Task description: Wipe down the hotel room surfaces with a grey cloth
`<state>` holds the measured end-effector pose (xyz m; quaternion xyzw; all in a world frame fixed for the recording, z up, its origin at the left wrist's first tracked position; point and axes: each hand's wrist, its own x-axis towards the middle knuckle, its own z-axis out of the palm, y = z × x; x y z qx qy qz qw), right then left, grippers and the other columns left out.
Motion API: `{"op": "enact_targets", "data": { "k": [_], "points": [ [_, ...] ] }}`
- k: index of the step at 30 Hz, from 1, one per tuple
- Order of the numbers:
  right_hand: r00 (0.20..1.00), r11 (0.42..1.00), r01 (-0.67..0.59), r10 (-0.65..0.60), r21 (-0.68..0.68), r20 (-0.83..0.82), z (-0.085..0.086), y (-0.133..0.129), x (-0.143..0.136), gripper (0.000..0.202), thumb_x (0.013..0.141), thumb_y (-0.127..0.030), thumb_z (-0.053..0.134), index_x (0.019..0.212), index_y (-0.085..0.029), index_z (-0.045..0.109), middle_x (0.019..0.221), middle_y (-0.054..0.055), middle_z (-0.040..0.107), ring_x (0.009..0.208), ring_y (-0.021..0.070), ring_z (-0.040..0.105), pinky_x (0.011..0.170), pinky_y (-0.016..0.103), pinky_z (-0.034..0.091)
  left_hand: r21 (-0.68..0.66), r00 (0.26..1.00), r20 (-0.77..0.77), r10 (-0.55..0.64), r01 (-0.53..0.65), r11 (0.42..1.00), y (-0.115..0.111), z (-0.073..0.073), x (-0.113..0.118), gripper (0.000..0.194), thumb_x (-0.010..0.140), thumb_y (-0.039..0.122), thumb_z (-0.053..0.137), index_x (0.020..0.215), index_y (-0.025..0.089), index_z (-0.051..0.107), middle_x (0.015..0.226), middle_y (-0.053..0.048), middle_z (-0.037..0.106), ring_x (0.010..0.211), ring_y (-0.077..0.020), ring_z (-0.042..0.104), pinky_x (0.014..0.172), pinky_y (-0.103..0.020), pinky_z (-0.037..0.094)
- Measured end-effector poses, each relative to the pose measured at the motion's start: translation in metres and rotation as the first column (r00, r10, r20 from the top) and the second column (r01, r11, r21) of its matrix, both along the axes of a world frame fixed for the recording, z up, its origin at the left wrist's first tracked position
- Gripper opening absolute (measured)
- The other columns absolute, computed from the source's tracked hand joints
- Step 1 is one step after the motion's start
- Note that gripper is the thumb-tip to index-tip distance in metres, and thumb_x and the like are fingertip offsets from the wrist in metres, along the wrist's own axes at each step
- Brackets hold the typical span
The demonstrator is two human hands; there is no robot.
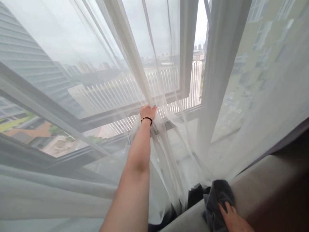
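Fingers of the left hand [147, 112] bunch filmy white curtain [135, 58]; right hand [235, 220] fingers press crumpled grey cloth [217, 199].

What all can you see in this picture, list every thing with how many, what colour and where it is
sheer curtain: one, white, hanging across the whole window, gathered in a bunch at centre
window frame: one, grey-white, behind the curtain, with a narrow clear gap at upper centre right
buildings: several, grey and beige, outside beyond the glass
white railing: one, white, outside, seen through the gap
ledge: one, beige, lower right
cloth: one, dark grey, on the ledge at bottom right
wristband: one, black, on the left wrist
left hand: one, arm stretched forward, gripping the bunched curtain at centre
right hand: one, bottom right, resting on the cloth
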<state>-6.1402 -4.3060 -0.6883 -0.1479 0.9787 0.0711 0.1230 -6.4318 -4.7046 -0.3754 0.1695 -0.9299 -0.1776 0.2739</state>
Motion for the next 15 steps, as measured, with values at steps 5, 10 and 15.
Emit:
{"op": "enact_targets", "data": {
  "k": [5,10,15],
  "points": [
    [0.998,0.995,-0.022,0.016,0.093,0.061,0.052,-0.019,0.006,0.08,0.073,0.014,0.022,0.147,-0.012,0.037,0.14,0.022,0.043,0.12,0.0282,0.052,0.097,0.035,0.05,0.516,0.922,-0.366,0.129,0.086,0.852,-0.021,0.008,-0.004,0.038,0.081,0.031,0.055,0.106,0.005,0.065,0.1,-0.011,0.069,0.091,-0.0196,0.062,0.079,-0.028,0.048],
    [0.997,0.995,0.007,-0.014,0.098,0.076,0.053,-0.025,-0.002,0.08,0.073,0.015,0.02,0.146,-0.013,0.038,0.14,0.022,0.043,0.117,0.0274,0.054,0.097,0.037,0.05,0.791,0.811,-0.505,0.296,0.298,0.534,-0.003,0.005,0.044,0.03,0.067,0.023,0.06,0.092,0.007,0.066,0.077,-0.002,0.065,0.068,-0.0121,0.056,0.063,-0.023,0.047],
    [0.997,0.998,0.034,-0.038,0.06,0.062,0.038,-0.023,-0.007,0.082,0.076,0.015,0.01,0.143,-0.016,0.044,0.137,0.021,0.047,0.113,0.0251,0.057,0.089,0.034,0.054,0.709,0.73,-0.642,0.233,0.451,0.542,0.027,-0.021,0.099,0.034,0.065,0.036,0.066,0.088,0.01,0.066,0.072,0.0,0.065,0.074,-0.0146,0.06,0.064,-0.024,0.048]
  ]
}}
